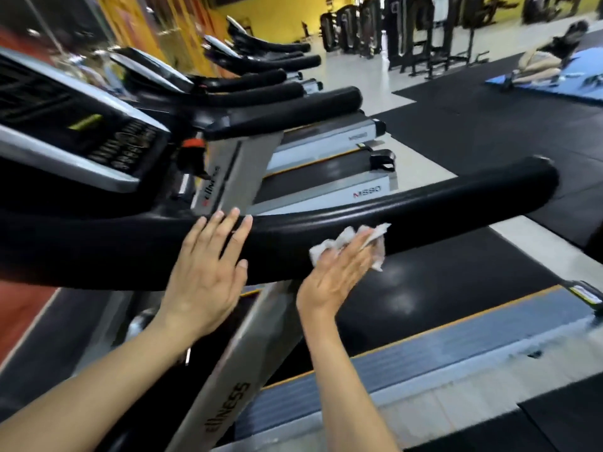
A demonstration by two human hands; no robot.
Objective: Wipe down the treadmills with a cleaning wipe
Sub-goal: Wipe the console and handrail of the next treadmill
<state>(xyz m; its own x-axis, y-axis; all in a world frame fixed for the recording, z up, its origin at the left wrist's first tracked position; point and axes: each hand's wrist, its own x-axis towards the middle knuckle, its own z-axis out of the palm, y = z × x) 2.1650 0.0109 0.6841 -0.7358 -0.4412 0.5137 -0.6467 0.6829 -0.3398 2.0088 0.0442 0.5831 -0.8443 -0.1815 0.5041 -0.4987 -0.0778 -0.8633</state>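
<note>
Black padded handrail (pixel 424 210) runs long to the right of my right hand (pixel 339 272), which presses the white wipe (pixel 349 239) with almost straight fingers, while my open left hand (pixel 208 272) rests flat beside it.

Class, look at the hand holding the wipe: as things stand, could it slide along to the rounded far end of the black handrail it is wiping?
Probably yes. The right hand presses the wipe on the handrail, and the rail's surface from there to its end shows nothing on it. The left hand rests on the other side, out of the way.

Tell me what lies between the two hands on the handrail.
Head view: only bare black handrail lies between the left hand and the right hand, which presses the white wipe.
</note>
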